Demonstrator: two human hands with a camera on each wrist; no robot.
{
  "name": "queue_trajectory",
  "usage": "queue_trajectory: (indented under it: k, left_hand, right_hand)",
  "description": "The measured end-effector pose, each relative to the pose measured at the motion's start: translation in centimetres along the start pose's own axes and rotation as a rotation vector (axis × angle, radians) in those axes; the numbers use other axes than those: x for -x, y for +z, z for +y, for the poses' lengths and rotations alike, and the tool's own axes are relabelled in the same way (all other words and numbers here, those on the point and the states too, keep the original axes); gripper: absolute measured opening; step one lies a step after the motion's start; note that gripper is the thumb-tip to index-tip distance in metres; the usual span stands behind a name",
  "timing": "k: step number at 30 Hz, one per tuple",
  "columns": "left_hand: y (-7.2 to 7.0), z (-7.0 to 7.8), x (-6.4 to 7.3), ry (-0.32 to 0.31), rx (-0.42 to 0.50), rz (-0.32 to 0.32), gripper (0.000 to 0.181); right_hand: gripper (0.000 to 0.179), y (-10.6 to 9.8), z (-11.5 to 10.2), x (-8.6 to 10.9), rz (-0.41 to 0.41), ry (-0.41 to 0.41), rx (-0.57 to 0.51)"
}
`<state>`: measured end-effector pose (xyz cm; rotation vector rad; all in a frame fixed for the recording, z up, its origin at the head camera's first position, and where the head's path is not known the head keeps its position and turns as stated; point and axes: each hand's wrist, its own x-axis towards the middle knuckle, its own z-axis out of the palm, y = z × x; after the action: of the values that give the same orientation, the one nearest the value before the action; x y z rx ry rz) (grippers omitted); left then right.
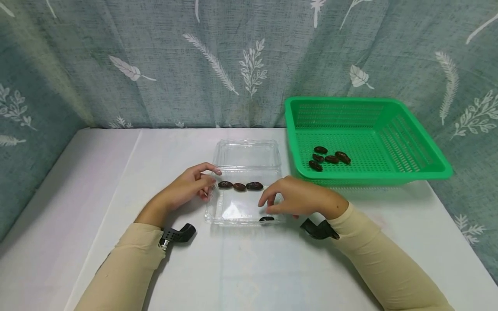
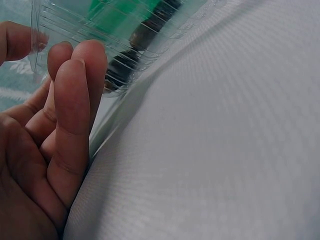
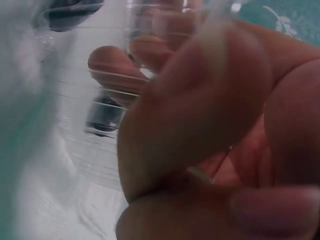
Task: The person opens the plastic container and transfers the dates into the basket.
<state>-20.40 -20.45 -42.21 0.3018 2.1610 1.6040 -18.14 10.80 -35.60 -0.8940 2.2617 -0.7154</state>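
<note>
Three dates (image 1: 239,187) lie between the two hands (image 1: 190,183) (image 1: 297,196).

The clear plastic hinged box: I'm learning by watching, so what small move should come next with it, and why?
Probably move the person's right grip to the green plastic basket for another dark brown oval date: that grip appears empty, more dates lie there, and the box shows one date by its near edge against three dates across its middle.

The white counter (image 1: 249,276) holds a clear plastic box (image 1: 233,205) and a big green basket (image 1: 373,175).
</note>
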Motion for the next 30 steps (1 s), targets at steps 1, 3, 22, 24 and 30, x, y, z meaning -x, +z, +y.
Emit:
queue_trajectory:
  k: [1,3,22,24,30]
  left_hand:
    - [0.0,0.0,0.1,-0.003,0.0,0.0,0.033]
    - [0.1,0.0,0.0,-0.008,-0.002,-0.004,0.034]
    - [-0.2,0.2,0.1,-0.023,-0.015,0.0,0.034]
    - [-0.2,0.3,0.1,-0.013,-0.017,0.002,0.033]
    - [-0.2,0.1,0.0,-0.016,-0.027,0.001,0.032]
  right_hand:
    - [0.02,0.1,0.1,0.0,-0.007,-0.003,-0.016]
    - [0.019,0.1,0.5,-0.1,-0.015,-0.003,-0.047]
    - [0.019,0.1,0.4,-1.8,-0.185,0.035,-0.084]
    - [0.019,0.0,0.3,-1.8,-0.203,0.042,-0.081]
    - [0.019,-0.4,0.2,-1.7,-0.264,0.058,-0.098]
